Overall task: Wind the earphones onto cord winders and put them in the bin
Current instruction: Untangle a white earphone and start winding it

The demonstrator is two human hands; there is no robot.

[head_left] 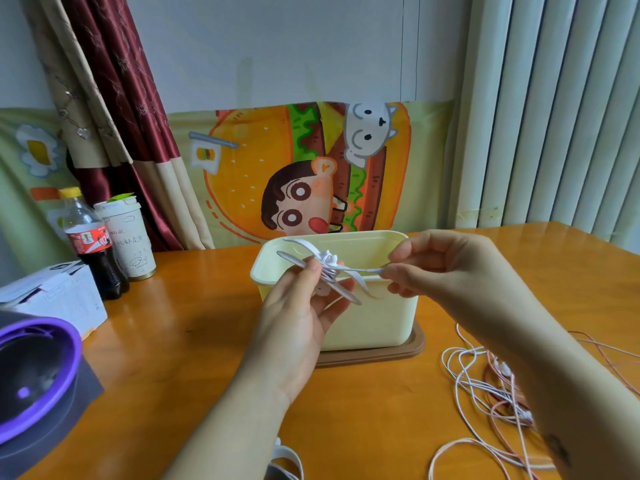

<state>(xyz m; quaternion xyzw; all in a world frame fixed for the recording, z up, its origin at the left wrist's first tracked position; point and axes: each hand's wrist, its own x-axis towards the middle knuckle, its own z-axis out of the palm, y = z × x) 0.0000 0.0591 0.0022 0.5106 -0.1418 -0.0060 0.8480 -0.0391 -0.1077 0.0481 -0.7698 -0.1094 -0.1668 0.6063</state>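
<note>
Left of bin: a cola bottle point(93, 244) and a paper cup point(130, 240) stand together well to the left, with a white box point(59, 296) nearer the camera.
Left hand point(298, 306): raised over the bin's near left corner, fingers and thumb curled round the cord winder point(332, 268) and clamped on it.
Cord winder: a white, thin-armed piece held above the bin's open top, with white cord bunched round its middle. It is not yet inside.
Handling, winder: judged light and slightly springy. Best held at the wound middle, thumb over the turns so they cannot slip.
Bin point(374, 320): pale yellow and open, standing on a brown lid point(412, 344) on the table point(207, 341). Contents cannot be seen.
Right hand point(440, 261): over the bin's right rim, finger and thumb pinched on a thin white end that runs to the winder. Whether that end is cord or a winder arm cannot be told.
Right of bin: loose earphones point(485, 386), white and pink, lie tangled on the table.
Handling, loose earphones: limp, light and prone to snag. Judged best lifted by a plug or earbud end.
</note>
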